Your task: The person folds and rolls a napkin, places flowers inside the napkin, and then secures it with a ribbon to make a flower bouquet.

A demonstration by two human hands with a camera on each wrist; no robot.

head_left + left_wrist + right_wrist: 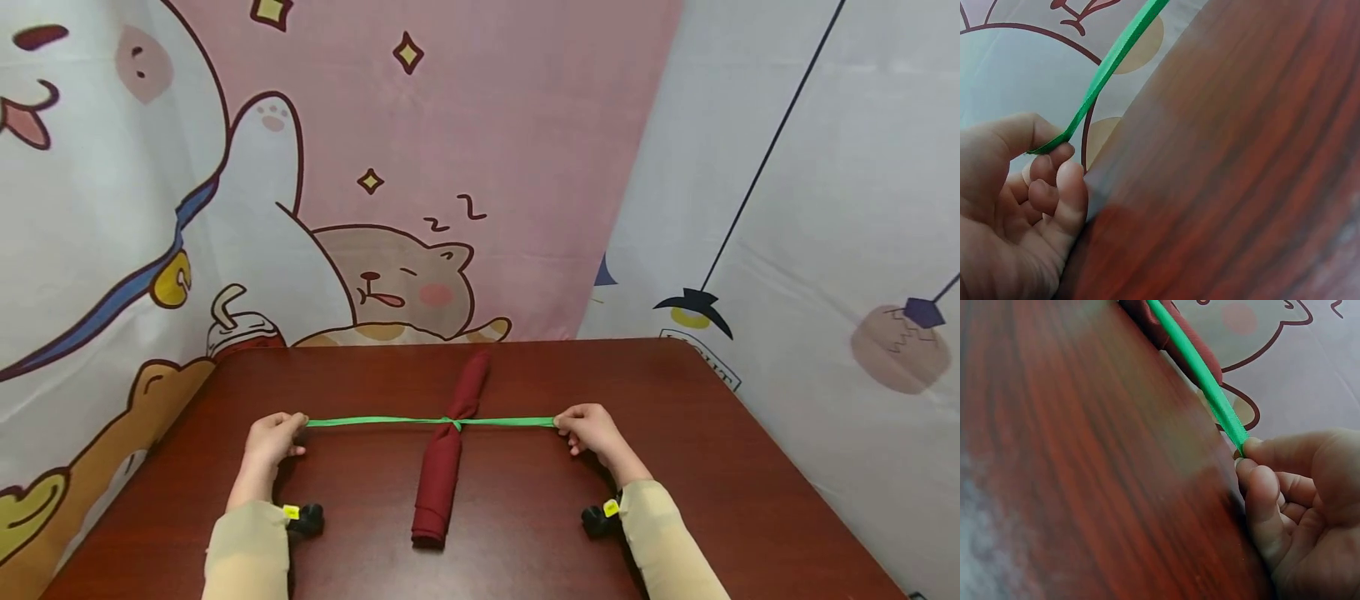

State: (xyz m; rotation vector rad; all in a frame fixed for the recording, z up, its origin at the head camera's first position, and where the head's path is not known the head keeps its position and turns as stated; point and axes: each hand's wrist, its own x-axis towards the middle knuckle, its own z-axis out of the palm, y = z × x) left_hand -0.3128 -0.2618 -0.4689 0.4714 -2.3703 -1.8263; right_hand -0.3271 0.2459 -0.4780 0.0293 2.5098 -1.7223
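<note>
A dark red rolled cloth (438, 479) lies lengthwise on the table, and a green ribbon (375, 420) crosses its middle with a small knot on top. My left hand (272, 442) pinches one end of the ribbon between thumb and fingers, off to the left of the roll. On the other side, my right hand (588, 432) pinches the opposite end. Both halves of the ribbon stretch out nearly straight and level. In the right wrist view, part of the rolled cloth (1194, 356) shows behind the ribbon (1194, 362).
The brown wooden table (525, 533) extends on all sides of the roll. Behind it hangs a curtain (540, 167) printed with cartoon animals. A black wrist camera (307, 520) sits at the left wrist, another wrist camera (597, 522) at the right.
</note>
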